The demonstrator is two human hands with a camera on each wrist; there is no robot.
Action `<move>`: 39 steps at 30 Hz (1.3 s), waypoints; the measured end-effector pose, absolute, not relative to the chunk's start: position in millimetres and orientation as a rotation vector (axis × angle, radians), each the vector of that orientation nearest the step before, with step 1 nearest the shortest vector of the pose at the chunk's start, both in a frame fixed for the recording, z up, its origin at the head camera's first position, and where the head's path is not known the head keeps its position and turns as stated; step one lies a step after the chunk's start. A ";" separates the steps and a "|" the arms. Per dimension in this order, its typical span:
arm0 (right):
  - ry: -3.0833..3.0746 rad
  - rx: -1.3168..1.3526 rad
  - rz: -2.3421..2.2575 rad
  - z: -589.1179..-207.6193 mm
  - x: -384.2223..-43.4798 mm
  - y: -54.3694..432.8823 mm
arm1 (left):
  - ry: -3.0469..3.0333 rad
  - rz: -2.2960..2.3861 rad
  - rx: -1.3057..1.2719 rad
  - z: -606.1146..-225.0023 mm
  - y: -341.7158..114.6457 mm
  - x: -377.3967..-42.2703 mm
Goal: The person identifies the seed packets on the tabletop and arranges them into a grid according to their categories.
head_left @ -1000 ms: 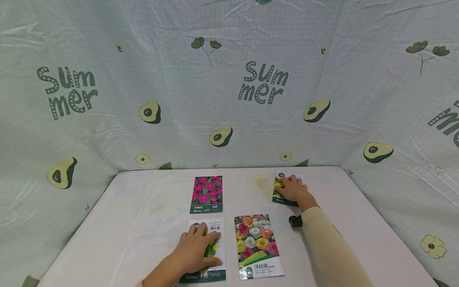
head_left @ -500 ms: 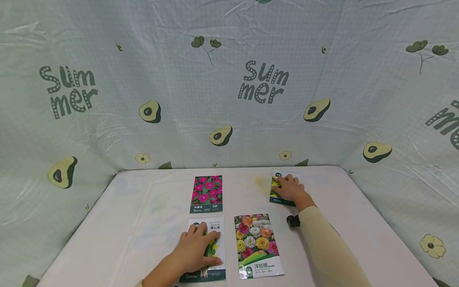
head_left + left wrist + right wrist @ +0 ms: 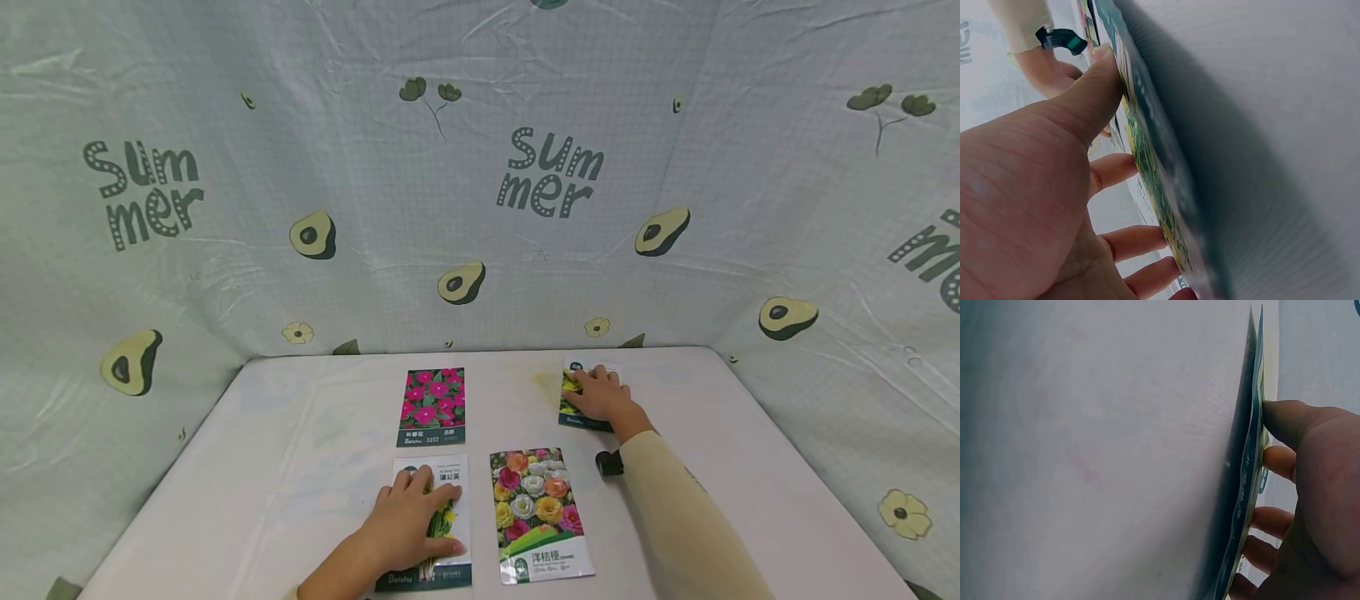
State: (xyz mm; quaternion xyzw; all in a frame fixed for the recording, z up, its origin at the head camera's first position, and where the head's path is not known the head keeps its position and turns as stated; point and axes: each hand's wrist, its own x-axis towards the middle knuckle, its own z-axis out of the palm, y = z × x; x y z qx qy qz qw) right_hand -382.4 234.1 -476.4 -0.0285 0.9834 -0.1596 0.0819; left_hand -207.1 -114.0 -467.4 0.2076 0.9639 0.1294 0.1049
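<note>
My left hand (image 3: 405, 525) rests with spread fingers on a seed packet (image 3: 454, 473) at the front, white with a green band and a dandelion picture. In the left wrist view, thumb and fingertips press on the face of that packet (image 3: 1141, 140). At the back right, my right hand (image 3: 606, 396) lies over a second seed packet (image 3: 576, 420), with yellow flowers and a dark green lower band; most of its right part is hidden. The right wrist view has the fingertips pressed on the face of this packet (image 3: 1249, 469), which lies on the table.
A packet with pink flowers (image 3: 433, 404) lies at the back, left of centre. Another, with multicoloured flowers (image 3: 534, 508), lies at the front between my arms. All are on the white table (image 3: 225, 483), with a patterned sheet (image 3: 375, 183) behind. A black strap (image 3: 610, 463) sits at my right wrist.
My right hand has slid the yellow-flower packet a little to the left across the table. My left hand and the other packets have stayed in place.
</note>
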 end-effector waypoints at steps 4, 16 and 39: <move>2.939 -0.097 -0.472 -475.4 -382.4 232.4 | 2.841 0.378 0.604 -467.3 -113.7 -207.5; 2.936 -0.082 -0.465 -478.8 -384.6 225.7 | 2.848 0.384 0.618 -468.1 -114.1 -206.1; 2.911 -0.128 -0.461 -476.4 -383.1 214.7 | 2.843 0.390 0.613 -466.6 -113.0 -205.2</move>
